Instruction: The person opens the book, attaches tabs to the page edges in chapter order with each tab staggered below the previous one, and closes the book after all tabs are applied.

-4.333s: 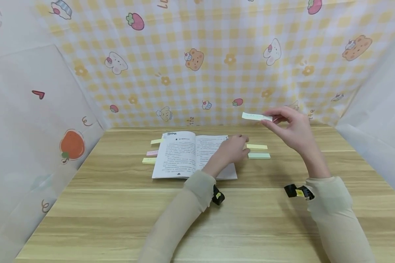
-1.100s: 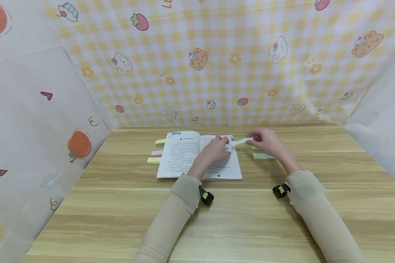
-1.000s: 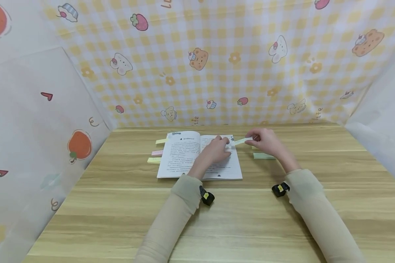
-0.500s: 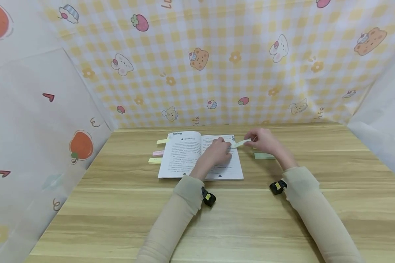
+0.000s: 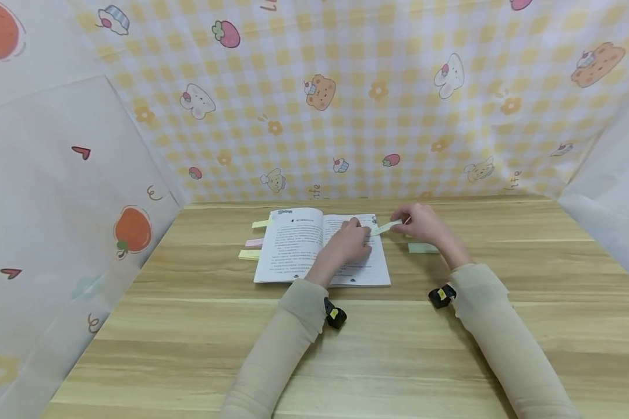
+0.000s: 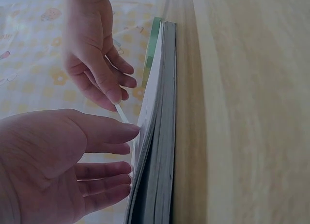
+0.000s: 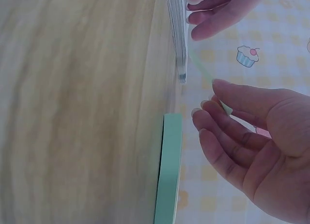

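Observation:
An open book (image 5: 299,247) lies on the wooden table (image 5: 346,349). My left hand (image 5: 352,241) rests flat on its right page, fingers straight, fingertips (image 6: 127,132) at the page's outer edge. My right hand (image 5: 416,223) pinches one end of a thin pale green sticky strip (image 5: 387,227) between thumb and fingers; the strip's other end reaches the page edge beside my left fingertips. The wrist views show the strip (image 6: 121,112) (image 7: 203,71) stretched between the two hands and the book's page block (image 6: 162,137).
A green sticky-note pad (image 5: 421,248) (image 7: 168,171) lies right of the book. Yellow (image 5: 260,223), pink (image 5: 254,242) and yellow (image 5: 249,254) tabs stick out at the book's left side. Patterned cloth walls (image 5: 346,99) enclose the table on three sides.
The right hand has come down from the air with the strip to the book's right page edge. Over the last second both hands have barely moved; the left hand stays on the page.

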A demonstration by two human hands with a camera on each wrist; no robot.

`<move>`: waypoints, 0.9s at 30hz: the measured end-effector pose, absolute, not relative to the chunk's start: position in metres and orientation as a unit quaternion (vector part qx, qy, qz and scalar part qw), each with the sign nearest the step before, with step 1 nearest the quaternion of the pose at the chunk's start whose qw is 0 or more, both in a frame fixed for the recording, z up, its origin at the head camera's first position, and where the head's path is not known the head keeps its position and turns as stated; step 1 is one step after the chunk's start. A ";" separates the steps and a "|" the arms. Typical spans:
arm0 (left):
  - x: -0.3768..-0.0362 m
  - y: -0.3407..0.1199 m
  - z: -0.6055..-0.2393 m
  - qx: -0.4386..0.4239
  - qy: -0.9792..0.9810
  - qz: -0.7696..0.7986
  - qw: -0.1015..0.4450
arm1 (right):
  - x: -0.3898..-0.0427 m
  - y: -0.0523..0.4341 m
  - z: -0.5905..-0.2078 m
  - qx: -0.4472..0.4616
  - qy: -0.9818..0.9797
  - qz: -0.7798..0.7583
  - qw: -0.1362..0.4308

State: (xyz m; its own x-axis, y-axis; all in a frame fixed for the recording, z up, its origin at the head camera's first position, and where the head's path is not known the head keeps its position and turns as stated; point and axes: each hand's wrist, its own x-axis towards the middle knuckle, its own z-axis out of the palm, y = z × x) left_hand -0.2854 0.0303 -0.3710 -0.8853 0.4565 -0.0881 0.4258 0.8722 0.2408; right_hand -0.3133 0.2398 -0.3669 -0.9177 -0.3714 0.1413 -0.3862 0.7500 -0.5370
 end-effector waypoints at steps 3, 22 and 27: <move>-0.286 0.031 -0.371 0.232 0.965 0.103 0.067 | -0.314 0.238 -0.366 0.201 -0.935 0.291 0.010; -0.285 0.033 -0.375 0.248 0.964 0.068 0.072 | -0.313 0.238 -0.364 0.193 -0.938 0.288 0.010; -0.282 0.034 -0.376 0.244 0.964 0.061 0.081 | -0.312 0.238 -0.365 0.187 -0.940 0.284 0.000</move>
State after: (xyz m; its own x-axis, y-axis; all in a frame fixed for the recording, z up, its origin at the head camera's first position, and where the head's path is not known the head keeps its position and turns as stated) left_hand -0.2820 0.0339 -0.3764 -0.8676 0.4807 -0.1271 0.4609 0.8735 0.1567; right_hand -0.3123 0.2377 -0.3652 -0.9303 -0.3512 0.1059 -0.3511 0.7686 -0.5348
